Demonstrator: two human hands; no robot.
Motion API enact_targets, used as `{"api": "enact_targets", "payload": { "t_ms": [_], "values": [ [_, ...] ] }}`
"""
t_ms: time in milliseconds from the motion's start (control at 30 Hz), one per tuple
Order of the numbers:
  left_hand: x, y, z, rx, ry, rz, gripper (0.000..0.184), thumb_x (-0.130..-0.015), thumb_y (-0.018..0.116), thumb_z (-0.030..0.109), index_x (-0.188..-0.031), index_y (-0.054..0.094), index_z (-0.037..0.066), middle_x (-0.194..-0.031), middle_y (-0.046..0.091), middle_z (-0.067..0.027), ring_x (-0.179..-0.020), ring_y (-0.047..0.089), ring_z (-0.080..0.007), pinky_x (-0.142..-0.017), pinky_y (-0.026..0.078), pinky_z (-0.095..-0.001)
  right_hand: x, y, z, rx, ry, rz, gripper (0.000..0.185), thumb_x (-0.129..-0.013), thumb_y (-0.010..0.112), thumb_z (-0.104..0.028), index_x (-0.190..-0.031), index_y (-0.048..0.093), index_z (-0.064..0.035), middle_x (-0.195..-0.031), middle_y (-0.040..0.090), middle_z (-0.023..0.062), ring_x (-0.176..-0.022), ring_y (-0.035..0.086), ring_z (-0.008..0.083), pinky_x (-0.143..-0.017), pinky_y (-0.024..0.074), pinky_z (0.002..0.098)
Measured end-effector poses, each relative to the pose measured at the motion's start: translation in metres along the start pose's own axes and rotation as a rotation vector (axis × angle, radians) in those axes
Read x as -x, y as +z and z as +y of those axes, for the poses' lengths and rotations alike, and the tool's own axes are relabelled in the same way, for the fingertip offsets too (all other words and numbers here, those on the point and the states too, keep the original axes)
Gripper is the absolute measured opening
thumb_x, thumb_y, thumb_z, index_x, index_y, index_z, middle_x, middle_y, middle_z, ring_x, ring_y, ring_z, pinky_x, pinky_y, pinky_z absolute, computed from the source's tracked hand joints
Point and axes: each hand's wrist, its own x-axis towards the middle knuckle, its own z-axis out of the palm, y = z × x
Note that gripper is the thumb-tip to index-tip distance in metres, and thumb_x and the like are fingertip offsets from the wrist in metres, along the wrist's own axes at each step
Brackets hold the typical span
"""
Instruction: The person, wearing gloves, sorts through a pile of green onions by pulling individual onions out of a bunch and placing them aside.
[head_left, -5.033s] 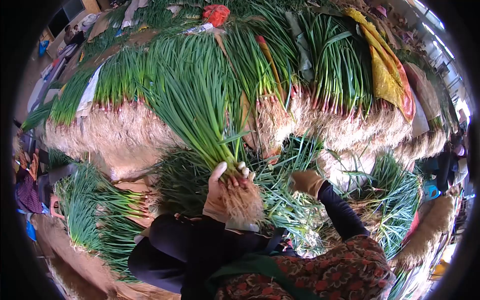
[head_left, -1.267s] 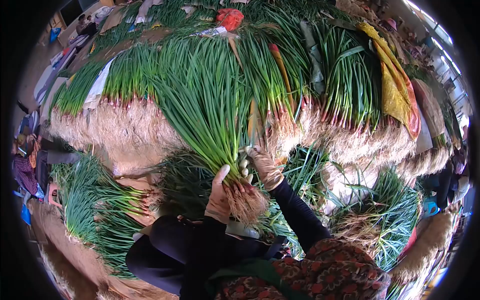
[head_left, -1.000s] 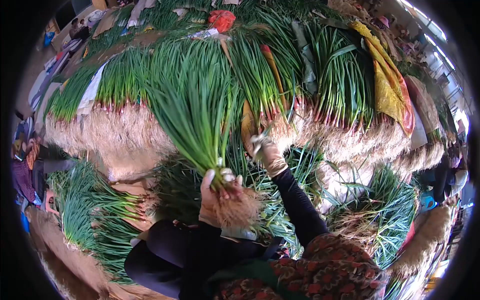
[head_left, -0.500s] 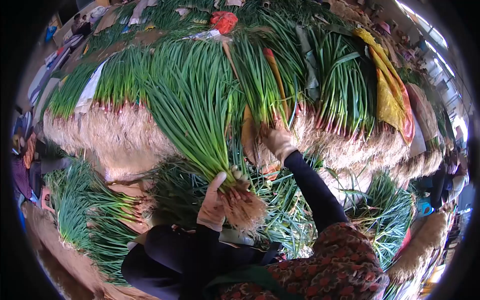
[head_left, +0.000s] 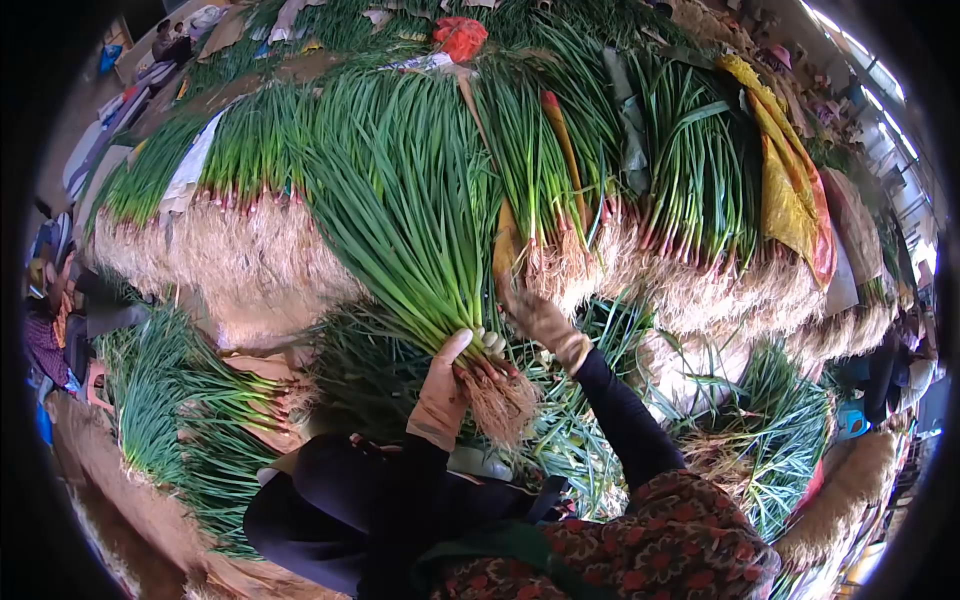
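Note:
My gloved left hand [head_left: 445,392] is closed around a bunch of green garlic [head_left: 415,240], just above its pale roots, with the long leaves fanning up and away. My gloved right hand [head_left: 545,328] is just right of that bunch, below the front of the pile. Its fingers look partly stretched out, slightly blurred, with nothing visible in them. A brown strip [head_left: 504,245] hangs by its fingertips; I cannot tell whether they touch. Above this hand a smaller group of stalks [head_left: 540,190] lies with its roots toward me.
A long row of green garlic [head_left: 250,150] lies ahead, its root ends [head_left: 230,250] facing me. A yellow and orange sack [head_left: 790,180] drapes over the right side. Loose stalks lie at lower left [head_left: 215,420] and lower right [head_left: 750,440]. Other people [head_left: 60,320] are at the edges.
My right hand has come away from the stalks on the pile and moved down and left toward the held bunch. Their roots now show. My left hand keeps its hold.

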Motion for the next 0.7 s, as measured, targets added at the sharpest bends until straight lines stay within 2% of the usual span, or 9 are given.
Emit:
{"api": "enact_targets", "payload": {
  "t_ms": [133,233,300,367,400,500,567,633,700],
  "values": [
    [-0.004,-0.013,-0.006,-0.084,-0.072,-0.028,0.033,-0.087,0.051,0.029,-0.101,0.053,-0.001,-0.089,0.06,-0.0133,-0.079,0.062,-0.031,-0.076,0.05,-0.0455,-0.032,0.024,-0.013,-0.238,0.151,0.064,0.03,-0.091,0.05,-0.039,-0.103,0.056,-0.0121,-0.058,0.052,-0.0029,-0.043,0.046,0.0082,-0.039,0.0373,0.0205],
    [0.004,-0.012,-0.002,-0.099,-0.043,0.006,0.034,-0.087,0.049,0.032,-0.097,0.054,-0.001,-0.083,0.059,-0.0134,-0.072,0.062,-0.0332,-0.072,0.051,-0.0475,-0.012,0.026,-0.011,-0.523,0.297,0.068,0.03,-0.092,0.048,-0.04,-0.091,0.057,-0.0117,-0.055,0.05,-0.0026,-0.042,0.045,0.0088,-0.038,0.0358,0.0216],
    [0.009,-0.012,-0.003,-0.076,-0.023,0.033,0.035,-0.087,0.049,0.032,-0.093,0.055,-0.001,-0.08,0.059,-0.0137,-0.07,0.062,-0.034,-0.071,0.051,-0.0486,-0.008,0.024,0.032,-0.45,0.397,-0.021,0.022,-0.093,0.044,-0.028,-0.087,0.056,-0.01,-0.056,0.05,-0.001,-0.044,0.046,0.0093,-0.04,0.036,0.0235],
    [0.006,-0.011,-0.001,-0.062,-0.015,0.026,0.034,-0.087,0.048,0.032,-0.09,0.056,-0.001,-0.078,0.059,-0.0138,-0.071,0.062,-0.0341,-0.071,0.051,-0.0492,0.012,0.019,0.023,-0.384,0.371,-0.185,0.022,-0.092,0.044,-0.027,-0.087,0.055,-0.0087,-0.058,0.05,-0.0005,-0.046,0.047,0.0088,-0.042,0.0375,0.0231],
    [0.006,-0.008,-0.002,-0.043,-0.003,0.042,0.034,-0.088,0.048,0.032,-0.089,0.055,-0.002,-0.077,0.059,-0.0139,-0.073,0.062,-0.0345,-0.071,0.051,-0.0499,0.018,0.024,0.013,-0.242,0.267,-0.249,0.025,-0.092,0.043,-0.027,-0.084,0.056,-0.007,-0.058,0.05,-0.0004,-0.047,0.046,0.0082,-0.043,0.038,0.0229],
    [0.005,-0.007,-0.001,0.011,-0.037,0.011,0.033,-0.088,0.048,0.031,-0.091,0.054,-0.002,-0.078,0.059,-0.013,-0.074,0.061,-0.0341,-0.072,0.051,-0.049,0.02,0.03,0.01,-0.457,0.275,-0.285,0.026,-0.092,0.045,-0.03,-0.088,0.058,-0.0074,-0.06,0.05,-0.0029,-0.047,0.044,0.0066,-0.04,0.0337,0.0202],
    [0.01,-0.001,0.0,0.029,-0.033,0.024,0.034,-0.088,0.047,0.031,-0.087,0.056,-0.002,-0.076,0.059,-0.0125,-0.073,0.06,-0.0322,-0.07,0.05,-0.0467,0.007,0.023,0.037,-0.282,0.305,-0.128,0.026,-0.091,0.046,-0.031,-0.086,0.057,-0.0081,-0.062,0.05,-0.0032,-0.046,0.043,0.0069,-0.041,0.0344,0.0203],
    [0.013,0.008,0.0,0.072,0.002,0.066,0.036,-0.088,0.047,0.032,-0.082,0.057,-0.002,-0.073,0.059,-0.0128,-0.072,0.059,-0.0312,-0.069,0.049,-0.0456,-0.008,0.023,0.057,-0.865,0.501,-0.151,0.025,-0.09,0.051,-0.036,-0.088,0.055,-0.0117,-0.063,0.047,-0.0056,-0.05,0.042,0.0058,-0.044,0.0349,0.0201],
    [0.013,0.004,-0.001,0.022,-0.006,0.087,0.039,-0.088,0.046,0.035,-0.083,0.056,-0.002,-0.069,0.059,-0.0131,-0.071,0.059,-0.0303,-0.066,0.049,-0.0434,-0.009,0.035,0.047,-0.949,0.372,-0.219,0.027,-0.088,0.054,-0.04,-0.09,0.054,-0.0127,-0.063,0.047,-0.0064,-0.052,0.042,0.0058,-0.046,0.0346,0.0196]
  ]
}}
